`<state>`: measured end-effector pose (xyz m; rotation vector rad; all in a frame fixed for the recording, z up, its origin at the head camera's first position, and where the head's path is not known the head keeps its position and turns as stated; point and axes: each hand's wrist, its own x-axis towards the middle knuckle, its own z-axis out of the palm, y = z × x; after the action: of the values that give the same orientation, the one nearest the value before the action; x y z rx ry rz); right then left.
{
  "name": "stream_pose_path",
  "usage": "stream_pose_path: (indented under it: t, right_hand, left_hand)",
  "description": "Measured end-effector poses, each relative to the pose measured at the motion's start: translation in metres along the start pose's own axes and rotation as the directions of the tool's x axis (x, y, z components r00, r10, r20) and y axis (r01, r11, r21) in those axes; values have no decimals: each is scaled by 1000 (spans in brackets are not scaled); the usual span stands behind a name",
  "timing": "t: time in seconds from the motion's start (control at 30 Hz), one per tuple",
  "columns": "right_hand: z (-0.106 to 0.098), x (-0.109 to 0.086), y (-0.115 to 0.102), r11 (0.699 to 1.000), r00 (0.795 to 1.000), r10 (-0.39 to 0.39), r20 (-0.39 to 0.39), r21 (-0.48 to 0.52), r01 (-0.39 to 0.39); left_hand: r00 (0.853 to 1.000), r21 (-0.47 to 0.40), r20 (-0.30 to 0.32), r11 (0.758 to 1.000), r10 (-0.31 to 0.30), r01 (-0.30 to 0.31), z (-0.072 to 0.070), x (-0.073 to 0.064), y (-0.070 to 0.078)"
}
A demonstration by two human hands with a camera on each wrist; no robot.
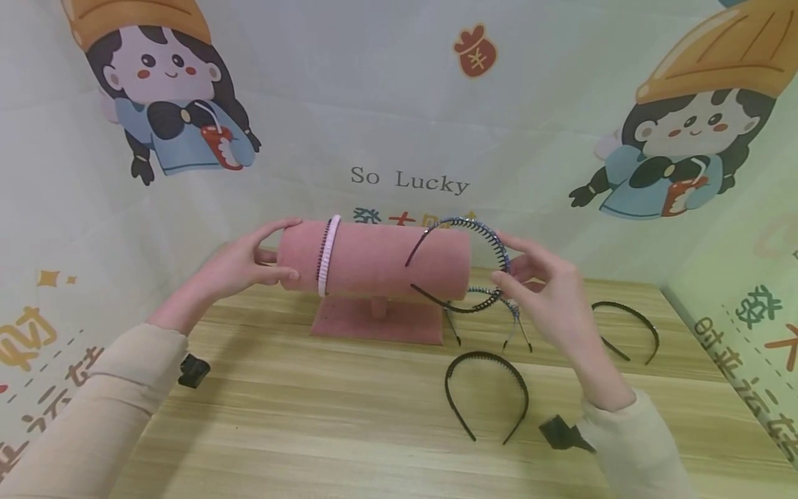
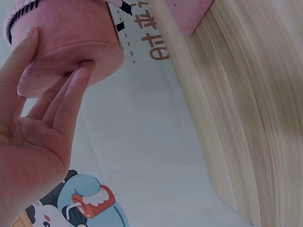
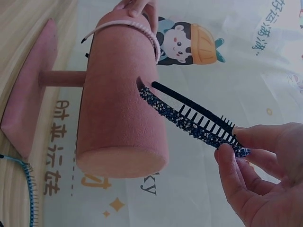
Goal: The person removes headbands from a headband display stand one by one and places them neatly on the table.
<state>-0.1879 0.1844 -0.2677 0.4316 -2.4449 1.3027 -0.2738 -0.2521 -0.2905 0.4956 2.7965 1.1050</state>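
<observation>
My left hand (image 1: 233,267) grips the left end of a pink plush headband stand (image 1: 393,260), a horizontal roll on a post and flat base. In the left wrist view its thumb lies on the roll's side, and fingertips press against the round end face (image 2: 102,71). A white headband (image 1: 328,256) with dark teeth circles the roll near that hand. My right hand (image 1: 555,291) pinches a dark-blue glittery toothed headband (image 3: 189,124) between thumb and fingers. Its open ends point left, and it overlaps the roll's right end in the head view.
Behind the right hand, more glittery headbands (image 1: 516,312) stand on the wooden table (image 1: 312,416). One black headband (image 1: 487,355) lies in front of the stand, another (image 1: 654,333) at right. Black clips (image 1: 194,371) sit by both forearms. A printed cloth (image 1: 386,104) hangs behind.
</observation>
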Motion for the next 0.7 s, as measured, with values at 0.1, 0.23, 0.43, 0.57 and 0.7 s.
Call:
stream_pose_path:
  t: [0.1,0.23,0.43,0.57,0.7]
  right_hand:
    - [-3,-1,1,1000,1000,1,-5,-17,-1]
    - [-6,-2,4,1000,1000,-13,-14,-22,12]
    - [-10,-5,7,999,1000,-25,-1,-46,25]
    - [-14,-8,8,995,999,-42,17,-87,44]
    - [-17,-10,10,986,997,-79,11,-149,79]
  left_hand:
    - [1000,-2,-2,1000,0,0,0,1,-1]
    - [1000,2,-24,1000,-15,15,2,2,-2]
    - [1000,3,-18,1000,2,-2,2,1,-2]
    - [1000,0,-13,1000,3,-3,1,0,0]
    - [1000,4,-9,1000,4,-4,1,-1,1]
